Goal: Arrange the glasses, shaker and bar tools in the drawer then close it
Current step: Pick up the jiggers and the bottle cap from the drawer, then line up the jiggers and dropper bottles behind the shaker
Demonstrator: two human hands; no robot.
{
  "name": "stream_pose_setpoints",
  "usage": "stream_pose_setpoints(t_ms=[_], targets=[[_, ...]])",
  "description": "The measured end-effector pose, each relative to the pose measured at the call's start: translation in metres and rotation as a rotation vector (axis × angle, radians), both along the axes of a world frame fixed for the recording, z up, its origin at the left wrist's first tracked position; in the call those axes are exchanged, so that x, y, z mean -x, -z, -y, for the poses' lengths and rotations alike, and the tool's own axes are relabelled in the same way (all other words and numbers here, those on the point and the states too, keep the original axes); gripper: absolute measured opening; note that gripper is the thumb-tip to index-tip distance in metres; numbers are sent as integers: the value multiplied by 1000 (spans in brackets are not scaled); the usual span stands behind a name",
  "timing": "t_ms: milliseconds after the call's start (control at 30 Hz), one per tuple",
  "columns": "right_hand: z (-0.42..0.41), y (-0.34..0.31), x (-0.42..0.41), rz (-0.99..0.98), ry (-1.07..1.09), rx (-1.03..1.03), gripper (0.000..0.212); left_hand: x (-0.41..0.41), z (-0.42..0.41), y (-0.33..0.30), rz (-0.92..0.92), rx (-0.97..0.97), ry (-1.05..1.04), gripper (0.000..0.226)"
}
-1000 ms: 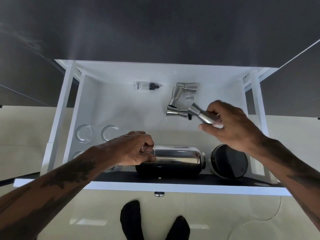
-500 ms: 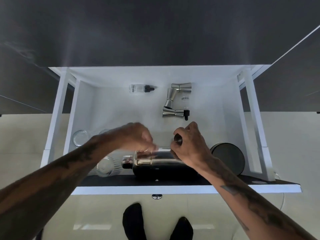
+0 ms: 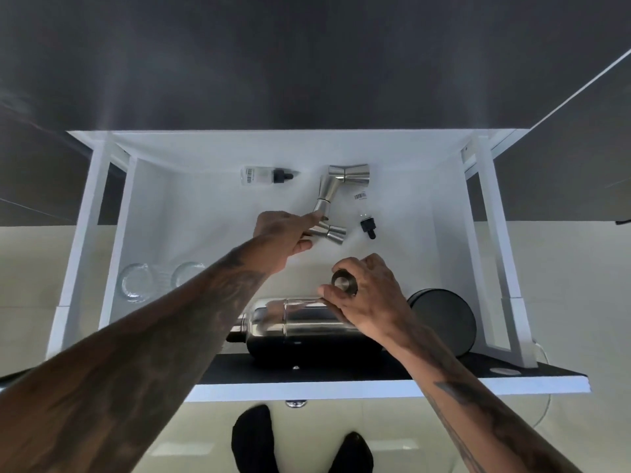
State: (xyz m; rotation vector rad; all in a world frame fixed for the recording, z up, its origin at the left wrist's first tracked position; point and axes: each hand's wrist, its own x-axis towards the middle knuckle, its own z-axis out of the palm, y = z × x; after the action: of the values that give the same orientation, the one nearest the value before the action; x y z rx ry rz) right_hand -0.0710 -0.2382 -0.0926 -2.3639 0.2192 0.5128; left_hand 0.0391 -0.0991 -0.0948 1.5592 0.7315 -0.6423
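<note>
In the open white drawer (image 3: 112, 233), the left hand (image 3: 285, 238) grips a lying steel double-cone jigger (image 3: 329, 233) near the middle. The right hand (image 3: 367, 295) pinches a small round metal cap (image 3: 344, 283) above the chrome shaker (image 3: 300, 331) lying along the front edge.

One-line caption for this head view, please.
Over an open white drawer, the left hand grips a lying steel jigger while the right hand holds another above the chrome shaker.

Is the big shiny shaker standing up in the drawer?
No, the shaker lies on its side along the front of the drawer, beside the right hand.
</note>
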Motion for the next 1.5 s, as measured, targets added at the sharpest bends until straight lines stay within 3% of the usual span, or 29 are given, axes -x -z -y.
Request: stream_pose_setpoints(t_ms=[133, 200, 300, 400, 500, 667, 733, 867, 967, 1133, 1267, 1400, 1500], targets=[[0, -2, 2, 19, -10, 5, 38, 21, -34, -24, 473, -407, 343, 22], [0, -5, 2, 0, -4, 7, 40, 42, -50, -32, 742, -400, 603, 21], [0, -8, 1, -55, -30, 37, 45, 74, -57, -33, 797, -387, 959, 20], [-1, -12, 2, -52, -72, 64, 43, 82, -54, -30, 804, -444, 1071, 22], [-1, -15, 0, -84, -84, 74, 47, 82, -48, -30, 779, -457, 1092, 27], [14, -36, -20, -249, -130, 7, 74, 85, -48, -29, 783, -465, 1049, 25], [30, -48, -36, -175, -68, 20, 65, 82, -50, -27, 758, -466, 1057, 28], [57, -49, -72, -13, 46, 259, 46, 80, -50, -26, 741, -487, 1064, 41], [58, -28, -94, 17, 116, 314, 47, 69, -51, -26, 751, -545, 965, 48], [49, 5, -109, -21, 139, 328, 63, 15, -25, -19, 767, -556, 670, 34], [45, 13, -110, -31, 113, 366, 70, -24, 13, -7, 644, -547, 640, 47], [44, 6, -117, 208, 150, 370, 60, -33, 26, 8, 530, -542, 634, 41], [38, 3, -136, 320, 22, 363, 48, -27, 9, 11, 450, -441, 555, 43]])
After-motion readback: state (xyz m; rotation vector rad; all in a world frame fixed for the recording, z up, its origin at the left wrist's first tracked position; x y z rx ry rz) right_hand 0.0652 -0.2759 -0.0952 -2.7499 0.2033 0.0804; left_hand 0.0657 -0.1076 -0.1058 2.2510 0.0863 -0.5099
